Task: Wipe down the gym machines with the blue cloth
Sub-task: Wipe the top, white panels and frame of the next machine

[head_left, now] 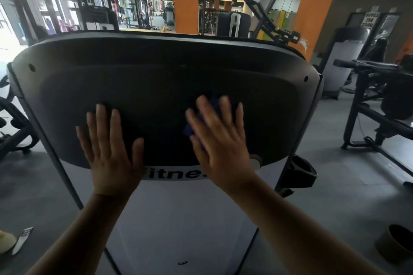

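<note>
both hands flat on the black machine panel (156,78), fingers spread; right hand (220,140) presses the blue cloth (190,130), left hand (110,147) bare.

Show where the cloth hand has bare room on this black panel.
Bare: the upper stretch of the black panel above both hands, and the strip between left hand and right hand. Crowded: its lower edge, where both press, the right on the blue cloth.

Blue cloth (191,128) mostly under blurred right hand (220,138)
</note>
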